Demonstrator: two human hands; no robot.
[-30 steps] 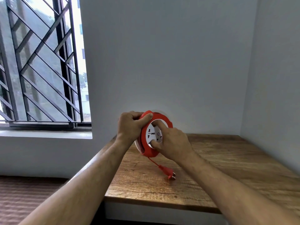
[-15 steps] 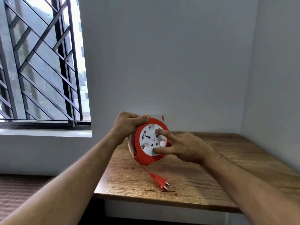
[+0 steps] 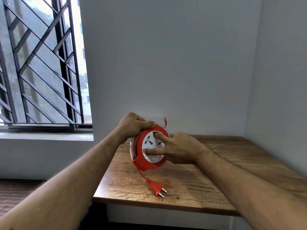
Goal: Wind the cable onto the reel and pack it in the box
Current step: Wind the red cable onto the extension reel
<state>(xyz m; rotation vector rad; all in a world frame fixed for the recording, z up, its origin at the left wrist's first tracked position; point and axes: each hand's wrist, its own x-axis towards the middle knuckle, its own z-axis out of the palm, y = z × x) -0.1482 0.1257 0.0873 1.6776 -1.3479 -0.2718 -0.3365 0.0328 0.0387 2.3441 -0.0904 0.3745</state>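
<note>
A round red cable reel (image 3: pixel 142 161) with a white socket face (image 3: pixel 152 143) is held upright just above the wooden table (image 3: pixel 216 176). My left hand (image 3: pixel 132 124) grips its top rim from behind. My right hand (image 3: pixel 176 149) presses fingers onto the white face, thumb low and forefinger high. A short length of red cable (image 3: pixel 141 174) hangs from the reel's bottom to a red two-pin plug (image 3: pixel 157 188) lying on the table near the front edge. Behind the reel, a white box (image 3: pixel 162 121) with a red mark stands against the wall, mostly hidden.
The table fills a corner, with grey walls (image 3: pixel 182 63) behind and on the right. A barred window (image 3: pixel 38 63) and its sill (image 3: pixel 46 136) are at the left. Dark floor (image 3: pixel 16 191) lies below the table's left edge.
The reel has dropped lower and tilted so its face shows more. My right fingers have shifted round on the white face. The plug lies closer to the reel.
</note>
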